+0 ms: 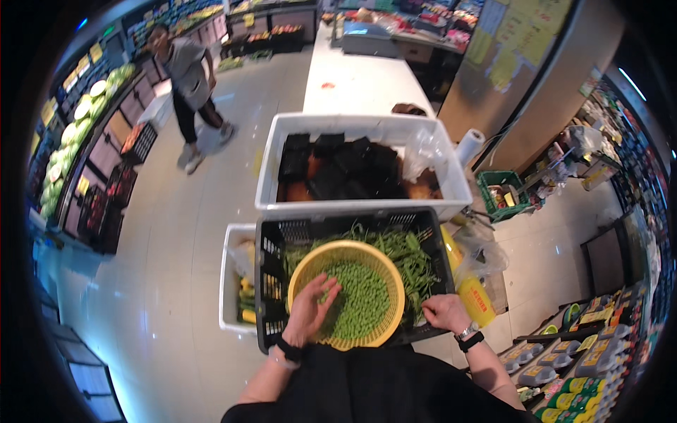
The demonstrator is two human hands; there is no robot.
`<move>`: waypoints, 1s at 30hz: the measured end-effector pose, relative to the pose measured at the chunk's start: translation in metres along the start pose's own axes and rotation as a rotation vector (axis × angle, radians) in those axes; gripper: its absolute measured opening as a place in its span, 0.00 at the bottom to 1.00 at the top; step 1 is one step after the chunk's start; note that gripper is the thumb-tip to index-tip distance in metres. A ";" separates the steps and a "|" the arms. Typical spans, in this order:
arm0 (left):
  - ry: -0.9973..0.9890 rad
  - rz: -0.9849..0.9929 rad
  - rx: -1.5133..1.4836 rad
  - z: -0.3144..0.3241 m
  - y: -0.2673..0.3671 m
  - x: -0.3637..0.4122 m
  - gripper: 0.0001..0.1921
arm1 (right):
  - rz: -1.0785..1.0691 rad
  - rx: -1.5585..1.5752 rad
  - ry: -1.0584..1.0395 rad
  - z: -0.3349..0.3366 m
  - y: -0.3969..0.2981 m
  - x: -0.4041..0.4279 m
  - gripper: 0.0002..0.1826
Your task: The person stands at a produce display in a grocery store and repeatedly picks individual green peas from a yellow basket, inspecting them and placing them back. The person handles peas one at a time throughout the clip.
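Right before me, a round yellow plastic basket (346, 245) holds shelled green peas (362, 296). It rests on green pea pods (418, 259) inside a black plastic crate (271, 320). My left hand (312, 309) is over the basket's left side, fingers apart, with nothing visible in it. At the crate's right side, above the pods, is my right hand (445, 313) with its fingers curled. Whether something small is pinched there is hidden. Both wrists wear dark bands.
Beyond the crate stands a white tub (268, 166) with black blocks (338, 158) in brown liquid. A white box (228, 296) sits left, a yellow bag (476, 301) right. Bottle shelves (539, 373) line the lower right. A person (188, 79) stands in the left aisle.
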State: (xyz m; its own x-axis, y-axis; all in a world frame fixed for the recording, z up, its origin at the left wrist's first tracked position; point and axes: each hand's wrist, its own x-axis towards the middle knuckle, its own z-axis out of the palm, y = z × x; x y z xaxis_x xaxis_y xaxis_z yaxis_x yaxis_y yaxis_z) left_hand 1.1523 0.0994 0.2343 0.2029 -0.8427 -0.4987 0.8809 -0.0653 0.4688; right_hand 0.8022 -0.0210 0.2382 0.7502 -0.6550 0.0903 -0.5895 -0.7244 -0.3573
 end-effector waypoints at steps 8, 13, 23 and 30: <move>-0.038 -0.038 0.144 0.001 0.007 -0.006 0.31 | -0.035 -0.006 -0.023 0.000 0.001 0.007 0.05; -0.028 -0.062 0.121 -0.003 -0.005 0.003 0.24 | -0.009 0.004 0.012 0.003 0.000 -0.001 0.06; 0.012 -0.069 0.024 -0.014 -0.019 0.006 0.21 | 0.049 0.070 -0.017 0.007 0.000 0.002 0.06; -0.018 0.009 0.000 -0.014 -0.028 0.004 0.23 | 0.036 0.080 0.019 0.007 0.003 0.000 0.06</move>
State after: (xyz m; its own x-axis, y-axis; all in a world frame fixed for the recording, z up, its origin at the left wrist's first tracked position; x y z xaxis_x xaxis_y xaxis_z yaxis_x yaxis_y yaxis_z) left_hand 1.1343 0.1052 0.2094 0.2037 -0.8526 -0.4813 0.8791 -0.0572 0.4733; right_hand 0.8021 -0.0216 0.2306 0.7228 -0.6847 0.0939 -0.5895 -0.6818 -0.4332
